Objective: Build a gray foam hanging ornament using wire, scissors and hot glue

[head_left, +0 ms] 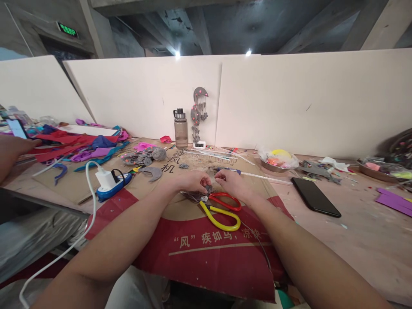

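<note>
My left hand (192, 180) and my right hand (231, 180) meet over a sheet of red and brown cardboard (206, 249). Both are closed in a pinch around a small grey piece (208, 189) held between them; what it is exactly is too small to tell. Just under the hands lie scissors with one red and one yellow handle (222, 209). More grey felt shapes (146, 159) sit in a heap to the left of the hands.
A grey water bottle (180, 128) and a grey hanging ornament (198, 112) stand by the white back wall. A blue power strip with a white charger (111, 182) lies left, a black phone (315, 196) right. Coloured felt scraps (77, 146) cover the left; another person's arm (13, 150) holds a phone there.
</note>
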A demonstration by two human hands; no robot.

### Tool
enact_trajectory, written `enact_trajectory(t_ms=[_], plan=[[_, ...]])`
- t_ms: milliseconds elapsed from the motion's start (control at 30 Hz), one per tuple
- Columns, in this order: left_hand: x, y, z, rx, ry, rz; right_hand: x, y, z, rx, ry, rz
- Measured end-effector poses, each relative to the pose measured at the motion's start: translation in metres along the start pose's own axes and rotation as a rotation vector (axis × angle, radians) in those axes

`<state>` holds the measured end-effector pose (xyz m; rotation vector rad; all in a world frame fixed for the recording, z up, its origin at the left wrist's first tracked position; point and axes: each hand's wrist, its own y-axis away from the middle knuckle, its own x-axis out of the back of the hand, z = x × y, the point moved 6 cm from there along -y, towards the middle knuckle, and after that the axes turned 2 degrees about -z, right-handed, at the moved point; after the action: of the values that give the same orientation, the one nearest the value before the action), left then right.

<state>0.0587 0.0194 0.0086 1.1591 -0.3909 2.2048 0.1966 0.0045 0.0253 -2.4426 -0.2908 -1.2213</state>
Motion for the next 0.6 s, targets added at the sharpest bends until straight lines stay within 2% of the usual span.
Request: enact_trajectory(t_ms=[100,267,367,600], plan=[[0.004,-0.001,-0.004,0.037,0.085,0.057,-0.002,0.001,0.001,-0.022,-0.028,-0.023],[0.011,-0.002,-0.005,0.044,0.505,0.198,0.013,0.003,-0.005,0.058,-0.129,0.217],[0.015,-0.002,-0.002,0.048,0.713,0.271,0.017,0.006,-0.012,0.136,-0.1,0.273],[0.015,-0.001,0.006,0.032,0.932,0.275,0.016,0.011,-0.02,0.252,0.108,0.311]])
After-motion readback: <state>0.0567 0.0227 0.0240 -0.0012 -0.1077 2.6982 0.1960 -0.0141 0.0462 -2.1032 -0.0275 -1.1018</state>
